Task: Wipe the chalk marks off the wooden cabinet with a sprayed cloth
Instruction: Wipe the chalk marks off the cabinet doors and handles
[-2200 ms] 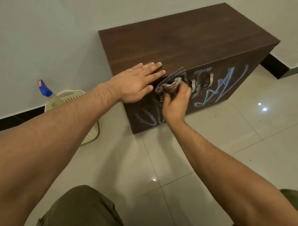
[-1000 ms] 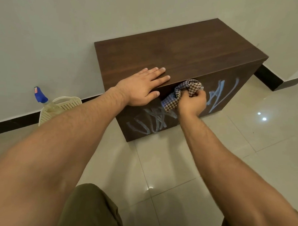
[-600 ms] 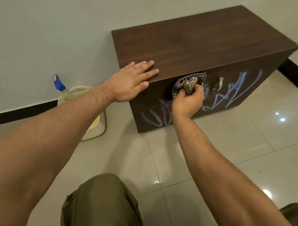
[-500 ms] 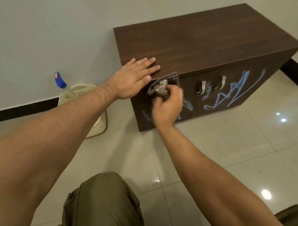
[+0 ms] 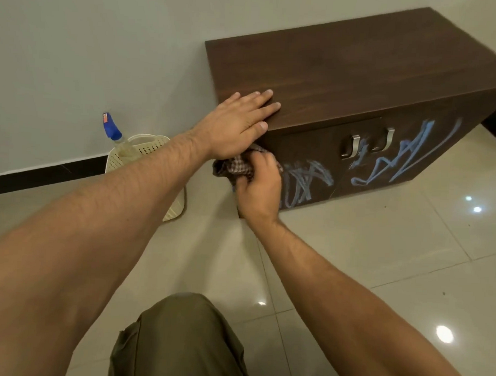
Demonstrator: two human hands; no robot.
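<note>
A dark wooden cabinet [image 5: 360, 67] stands on the tiled floor against the wall. Blue chalk marks [image 5: 306, 182] cover its left door and more chalk marks [image 5: 398, 163] cross the right door. My left hand [image 5: 238, 122] lies flat, fingers spread, on the cabinet's top front-left corner. My right hand [image 5: 258, 188] grips a bunched checked cloth [image 5: 236, 167] and presses it against the left edge of the front, just under my left hand. Part of the cloth is hidden by both hands.
A spray bottle [image 5: 115, 136] with a blue head leans in a cream perforated basket [image 5: 148, 155] by the wall, left of the cabinet. Two metal handles [image 5: 368, 142] sit at the door seam. My knee [image 5: 178, 335] in olive trousers is below.
My right hand has carried the cloth leftward and down across the left door to its left edge. The upper left of that door now shows less chalk. My left hand stayed put.
</note>
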